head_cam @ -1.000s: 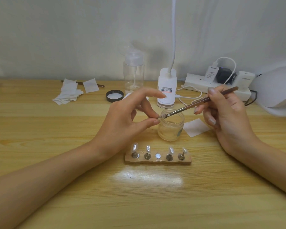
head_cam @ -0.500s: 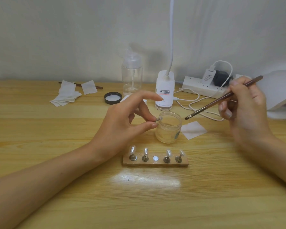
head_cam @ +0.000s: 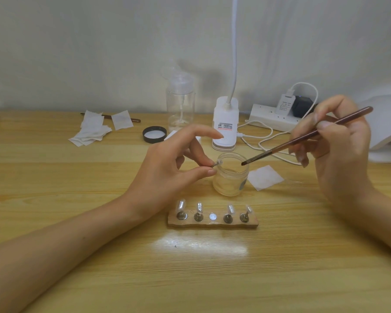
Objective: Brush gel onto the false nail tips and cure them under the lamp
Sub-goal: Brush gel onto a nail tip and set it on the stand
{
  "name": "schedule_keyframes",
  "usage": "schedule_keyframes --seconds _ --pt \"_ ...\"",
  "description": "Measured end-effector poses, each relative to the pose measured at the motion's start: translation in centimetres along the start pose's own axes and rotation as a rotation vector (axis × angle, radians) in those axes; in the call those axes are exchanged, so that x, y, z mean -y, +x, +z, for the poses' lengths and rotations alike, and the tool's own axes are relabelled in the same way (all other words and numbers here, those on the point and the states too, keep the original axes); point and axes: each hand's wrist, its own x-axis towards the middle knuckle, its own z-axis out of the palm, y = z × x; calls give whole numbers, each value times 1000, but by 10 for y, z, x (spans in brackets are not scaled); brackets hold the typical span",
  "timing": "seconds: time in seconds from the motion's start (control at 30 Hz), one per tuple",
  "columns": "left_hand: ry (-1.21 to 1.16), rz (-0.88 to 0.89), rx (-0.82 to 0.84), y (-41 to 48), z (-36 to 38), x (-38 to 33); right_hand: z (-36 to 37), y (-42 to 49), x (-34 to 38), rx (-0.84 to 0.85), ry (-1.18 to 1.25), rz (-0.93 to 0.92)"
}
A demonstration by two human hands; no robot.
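Note:
My left hand pinches a small false nail tip on its metal stand between thumb and middle finger, just left of the open gel jar. My right hand holds a brown brush, its bristle end hovering over the jar's mouth, apart from the tip. A wooden holder in front carries several clear nail tips on stands, with its middle slot bare. The white curing lamp sits at the right edge, partly cut off.
A clip desk lamp's base and a clear pump bottle stand behind the jar. A black jar lid, white wipes, a single wipe, a power strip with cables lie around.
My right hand drew the brush away from the nail tip to the right, then brought its tip back down over the jar. The left hand stays in place with the tip.

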Motion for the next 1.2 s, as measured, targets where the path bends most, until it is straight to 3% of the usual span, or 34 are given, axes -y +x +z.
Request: schedule_keyframes --seconds 0.27,0.43,0.7,1.0,1.2 --pt "-4 1 -2 0 0 0 -9 6 -5 -70 8 68" --pt "3 5 0 0 0 0 -6 10 -6 -172 191 216" --pt "14 -2 0 0 -1 -1 21 -3 -14 -182 296 459" --pt "-2 -10 0 0 0 -1 24 -7 -18 -105 268 441" --pt "6 -13 4 0 0 -1 20 -7 -17 -171 212 469"
